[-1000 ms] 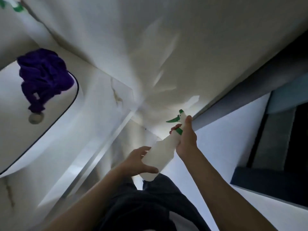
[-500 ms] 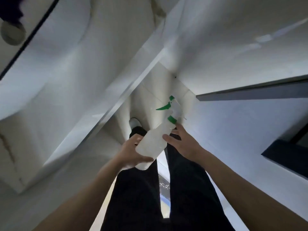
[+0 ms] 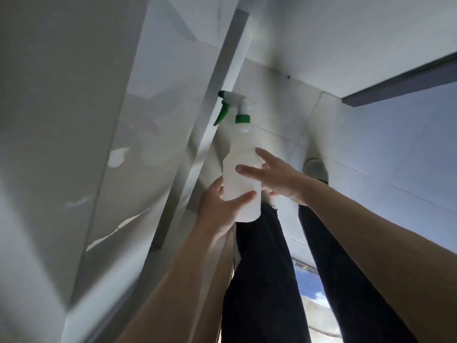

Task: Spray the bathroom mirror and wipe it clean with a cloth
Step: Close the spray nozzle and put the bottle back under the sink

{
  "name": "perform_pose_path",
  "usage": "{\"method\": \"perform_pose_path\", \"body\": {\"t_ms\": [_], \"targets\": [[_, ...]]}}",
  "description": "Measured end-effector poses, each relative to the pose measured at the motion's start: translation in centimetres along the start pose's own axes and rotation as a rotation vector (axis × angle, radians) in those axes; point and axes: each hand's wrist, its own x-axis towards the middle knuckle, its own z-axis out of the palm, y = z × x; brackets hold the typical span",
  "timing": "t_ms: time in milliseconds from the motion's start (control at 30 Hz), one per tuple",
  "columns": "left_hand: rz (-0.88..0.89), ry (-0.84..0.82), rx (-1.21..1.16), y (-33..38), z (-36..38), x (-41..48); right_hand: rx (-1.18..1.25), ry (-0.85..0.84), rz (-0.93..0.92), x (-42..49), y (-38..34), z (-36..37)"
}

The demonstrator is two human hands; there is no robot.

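The left thumb (image 3: 243, 195) lies curled across the front of the spray bottle (image 3: 241, 154), and the other fingers of the left hand (image 3: 217, 209) wrap behind its lower body, so this hand grips the bottle near its base. The right hand (image 3: 279, 179) comes in from the other side with its fingers (image 3: 247, 169) spread and nearly straight. One fingertip rests on the front of the bottle at mid-height and another reaches along its far side, without closing round it.

The bottle is held upright between the two hands, in front of the person's legs. It is translucent white with a green collar (image 3: 242, 118), a white spray head and a green trigger (image 3: 221, 115) that points to the left.

To the left rises a glossy pale panel (image 3: 123, 120) with soft reflections, edged by a slanting grey strip (image 3: 176, 194). Below the hands are dark trousers (image 3: 259, 280) and a pale shoe (image 3: 315, 168) on a white tiled floor (image 3: 371, 157). A dark grey bar (image 3: 395, 87) crosses the upper right.
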Motion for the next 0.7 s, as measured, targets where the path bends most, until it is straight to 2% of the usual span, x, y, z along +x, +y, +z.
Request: {"method": "perform_pose_path", "body": {"t_ms": [100, 267, 433, 600, 700], "targets": [[0.106, 0.044, 0.019, 1.6, 0.8, 2.9, 0.035, 0.017, -0.029, 2.6, 0.0, -1.8], [0.249, 0.059, 0.067, 3.9, 2.2, 7.3, -0.005, 0.123, -0.209, 6.0, -1.1, -5.2], [0.318, 0.026, 0.161, 6.5, 1.1, 11.1, -0.306, 0.196, -0.398, 8.9, -4.5, -8.7], [0.308, 0.196, -0.02, 8.5, -0.9, 12.4, -0.456, 0.176, -0.61, 10.6, -10.0, -8.7], [0.309, 0.32, -0.022, 8.9, -1.3, 12.6, -0.411, 0.147, -0.716, 12.1, -11.2, -7.1]]}}
